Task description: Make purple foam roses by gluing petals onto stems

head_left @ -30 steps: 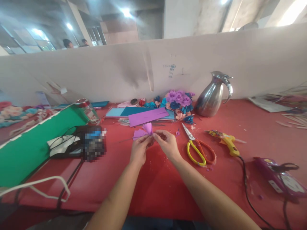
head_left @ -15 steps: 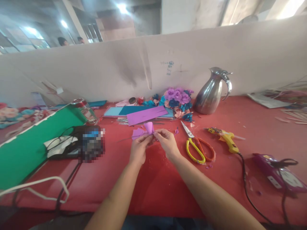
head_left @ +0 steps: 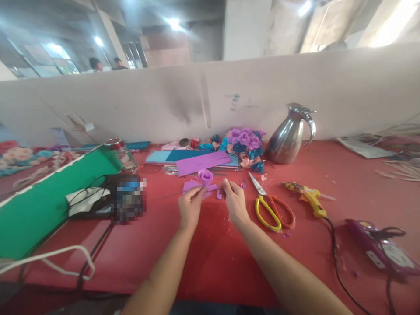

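Note:
My left hand [head_left: 191, 205] pinches the base of a purple paper flower [head_left: 205, 176], whose rolled petals face up and toward me. To the right of it, apart from the flower, my right hand [head_left: 234, 200] has its thumb and fingertips pressed together; whatever may be between them is too small to make out. Cut purple paper pieces [head_left: 189, 185] lie on the red table [head_left: 216, 262] just behind my left fingers. A small purple scrap [head_left: 219, 194] shows beside my right fingertips. Scissors [head_left: 271, 205] with one yellow and one orange handle rest right of my right hand.
Behind are purple paper strips [head_left: 200, 164], a bunch of paper flowers [head_left: 244, 138] and a steel jug [head_left: 287, 138]. A yellow glue gun [head_left: 308, 197] and a purple device [head_left: 380, 245] with cords lie right. At left stand a green board [head_left: 49, 205] and a jar [head_left: 121, 155].
My hands have come apart, the right one moving off to the right. The flower stays in my left hand, its rolled top turned more into view. The camera has tilted up slightly.

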